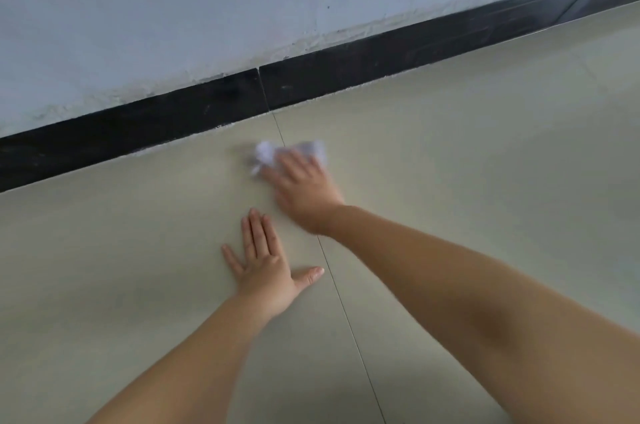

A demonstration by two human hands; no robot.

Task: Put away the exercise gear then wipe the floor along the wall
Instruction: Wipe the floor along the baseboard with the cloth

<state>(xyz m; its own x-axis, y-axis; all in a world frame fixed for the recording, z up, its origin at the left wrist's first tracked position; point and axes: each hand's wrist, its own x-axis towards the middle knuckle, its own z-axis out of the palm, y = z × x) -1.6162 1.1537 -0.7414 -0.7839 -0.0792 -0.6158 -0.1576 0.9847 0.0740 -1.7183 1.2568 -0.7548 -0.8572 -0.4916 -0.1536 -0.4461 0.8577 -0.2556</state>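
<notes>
Two hands on beige tile floor [485,164] | black skirting [138,136] | pale wall [173,8]

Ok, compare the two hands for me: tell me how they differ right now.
The left hand lies flat and empty on the floor, fingers spread; the right hand presses a crumpled white tissue against it. The left hand is sharp in the picture, while the right hand is motion-blurred. The right hand reaches nearer the black baseboard; the left hand sits further back. Both are bare, palm down on the floor.
</notes>
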